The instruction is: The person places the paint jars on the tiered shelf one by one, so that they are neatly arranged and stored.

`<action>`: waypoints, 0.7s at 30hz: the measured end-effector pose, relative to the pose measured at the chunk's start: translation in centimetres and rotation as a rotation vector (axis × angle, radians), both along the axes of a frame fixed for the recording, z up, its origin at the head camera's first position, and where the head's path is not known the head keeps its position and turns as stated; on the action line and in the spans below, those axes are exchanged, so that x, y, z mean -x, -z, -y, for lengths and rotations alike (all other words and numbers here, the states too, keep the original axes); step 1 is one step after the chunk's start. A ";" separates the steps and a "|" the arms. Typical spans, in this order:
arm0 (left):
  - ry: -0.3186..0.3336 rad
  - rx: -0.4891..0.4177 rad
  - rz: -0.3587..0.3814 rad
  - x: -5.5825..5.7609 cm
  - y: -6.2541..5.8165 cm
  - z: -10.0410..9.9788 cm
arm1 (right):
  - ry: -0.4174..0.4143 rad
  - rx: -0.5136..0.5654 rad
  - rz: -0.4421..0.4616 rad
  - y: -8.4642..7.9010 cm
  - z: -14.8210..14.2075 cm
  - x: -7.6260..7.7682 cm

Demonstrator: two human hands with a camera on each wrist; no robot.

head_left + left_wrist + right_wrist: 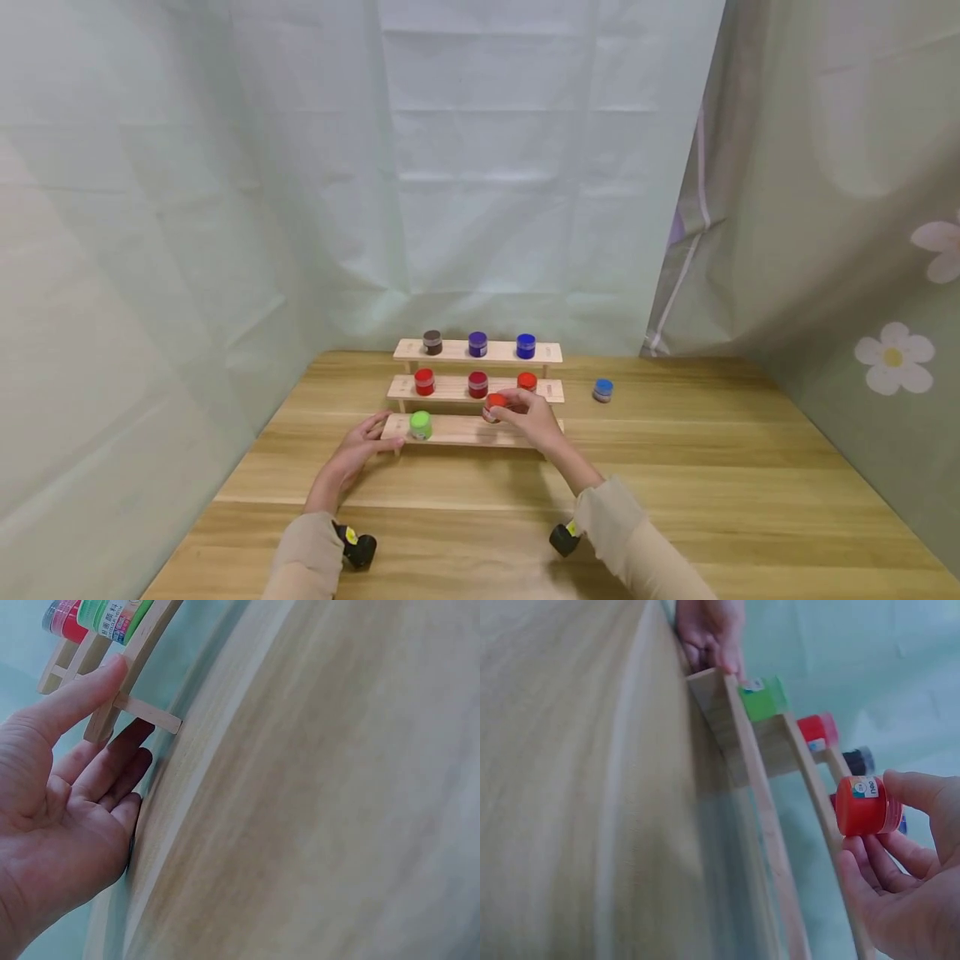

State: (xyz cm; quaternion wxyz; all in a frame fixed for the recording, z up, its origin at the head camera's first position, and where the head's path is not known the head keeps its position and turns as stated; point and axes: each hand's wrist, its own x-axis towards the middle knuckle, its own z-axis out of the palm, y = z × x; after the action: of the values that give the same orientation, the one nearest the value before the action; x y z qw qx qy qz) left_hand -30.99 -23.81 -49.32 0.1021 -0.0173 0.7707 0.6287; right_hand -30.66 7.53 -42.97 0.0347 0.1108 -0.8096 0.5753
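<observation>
My right hand (534, 421) pinches a small orange-red paint jar (861, 806) between thumb and fingers. It holds the jar over the lowest step of a three-step wooden display rack (468, 431), right of centre. At that step's left end, my left hand (360, 450) grips the board, thumb at the front edge and fingers behind and below, as the left wrist view shows. A lime-green paint jar (421, 426) stands on the same step close to this hand. The middle step carries a red jar (424, 382), a dark red jar (477, 384) and an orange-red jar (527, 382), partly behind my right hand.
Along the top step stand a dark brown jar (432, 342), a violet jar (477, 344) and a blue jar (526, 346). Another blue jar (603, 390) sits on the wooden table (675, 467), right of the rack. Pale curtains (495, 167) hang behind and at both sides.
</observation>
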 end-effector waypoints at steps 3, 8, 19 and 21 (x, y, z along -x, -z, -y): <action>0.000 -0.007 -0.004 0.0 0.0 0.0 | -0.010 -0.018 -0.008 0.5 0.6 -0.1; 0.000 -0.004 -0.005 -0.2 -0.2 0.0 | -0.047 -0.044 0.004 1.2 1.6 -0.3; -0.014 -0.022 -0.001 -0.4 -0.3 -0.1 | -0.037 -0.043 0.009 2.0 3.0 -0.2; -0.015 -0.029 -0.006 -0.4 -0.3 -0.2 | -0.036 -0.042 0.007 2.1 3.1 -0.1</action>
State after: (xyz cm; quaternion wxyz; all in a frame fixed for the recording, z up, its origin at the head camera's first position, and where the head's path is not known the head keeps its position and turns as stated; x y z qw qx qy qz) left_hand -30.60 -23.66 -49.04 0.0955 -0.0198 0.7617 0.6406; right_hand -30.54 4.39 -45.09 0.0190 0.1239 -0.8194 0.5593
